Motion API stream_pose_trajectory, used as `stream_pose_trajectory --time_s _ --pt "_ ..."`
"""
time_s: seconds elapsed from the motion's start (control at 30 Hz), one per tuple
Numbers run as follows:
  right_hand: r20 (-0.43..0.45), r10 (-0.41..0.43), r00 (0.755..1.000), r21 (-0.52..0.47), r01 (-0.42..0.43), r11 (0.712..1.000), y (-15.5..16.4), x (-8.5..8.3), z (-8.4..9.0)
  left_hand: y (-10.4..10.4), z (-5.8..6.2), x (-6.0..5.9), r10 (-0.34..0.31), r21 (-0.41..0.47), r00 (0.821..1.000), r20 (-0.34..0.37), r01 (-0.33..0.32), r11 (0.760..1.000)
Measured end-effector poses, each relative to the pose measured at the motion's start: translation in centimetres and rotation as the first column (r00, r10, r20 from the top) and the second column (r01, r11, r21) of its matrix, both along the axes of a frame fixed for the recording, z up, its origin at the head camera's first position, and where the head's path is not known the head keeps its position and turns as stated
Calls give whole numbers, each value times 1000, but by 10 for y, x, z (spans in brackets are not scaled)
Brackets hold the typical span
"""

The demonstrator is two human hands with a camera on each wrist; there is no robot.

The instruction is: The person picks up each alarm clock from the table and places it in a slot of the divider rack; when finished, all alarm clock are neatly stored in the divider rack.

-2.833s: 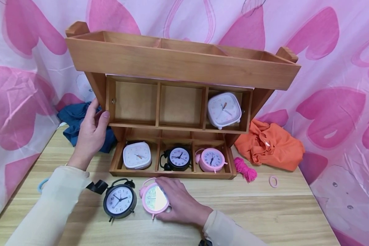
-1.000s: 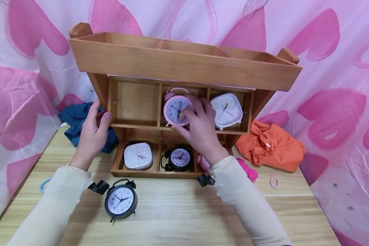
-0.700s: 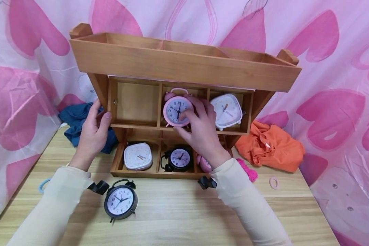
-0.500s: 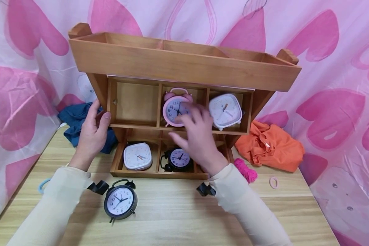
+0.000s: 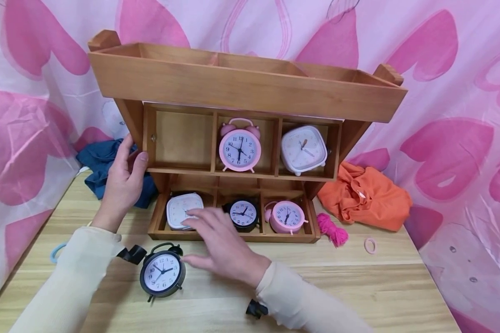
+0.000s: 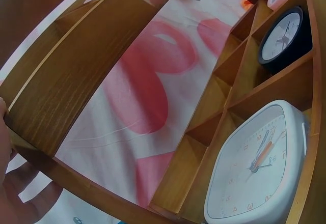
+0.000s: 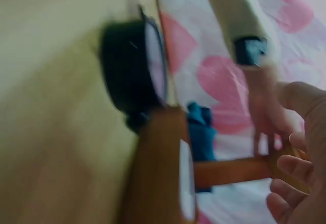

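Observation:
A wooden shelf unit [image 5: 246,88] stands on the table. In its upper row, a pink twin-bell alarm clock [image 5: 239,147] stands alone in the middle compartment, with a white square clock [image 5: 303,149] to its right. The lower row holds a white clock [image 5: 184,209], a black clock [image 5: 243,214] and a pink clock [image 5: 286,216]. My left hand [image 5: 122,182] grips the shelf's left side panel, thumb on the front edge. My right hand [image 5: 216,240] hovers with spread fingers, holding nothing, just right of a black twin-bell clock [image 5: 162,273] lying on the table. The right wrist view is blurred; it shows that black clock [image 7: 135,66].
A crumpled orange cloth [image 5: 364,194] lies right of the shelf, with pink yarn [image 5: 332,229] and a small pink ring [image 5: 370,245] beside it. A blue cloth [image 5: 97,162] sits behind my left hand. A pink heart-patterned curtain [image 5: 450,92] closes in the back and sides.
My right hand set the pink clock in the upper middle compartment, let go, and drew back down and left toward the black clock on the table. The left hand stayed on the shelf.

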State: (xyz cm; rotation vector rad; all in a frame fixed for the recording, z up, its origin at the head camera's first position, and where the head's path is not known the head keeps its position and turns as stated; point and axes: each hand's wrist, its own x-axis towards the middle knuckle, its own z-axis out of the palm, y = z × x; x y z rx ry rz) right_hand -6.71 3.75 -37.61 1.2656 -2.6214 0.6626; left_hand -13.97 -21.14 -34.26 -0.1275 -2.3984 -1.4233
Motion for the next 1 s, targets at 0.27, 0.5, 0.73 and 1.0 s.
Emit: stream_pose_trajectory --time_s 0.27,0.5,0.73,1.0 --pt "130 75 989 140 -93 986 -26 20 -40 0 0 0 6 -1 1000 3 -6 1000" --pt "114 79 990 203 -101 974 -43 28 -63 1 0 0 1 2 1000 0 -1 1000" --pt "153 26 988 282 -69 957 -46 29 -74 1 1 1 3 0 1000 -5 -3 1000" --pt "214 19 977 232 -69 970 -48 26 -79 0 0 0 -2 -3 1000 -1 2 1000"
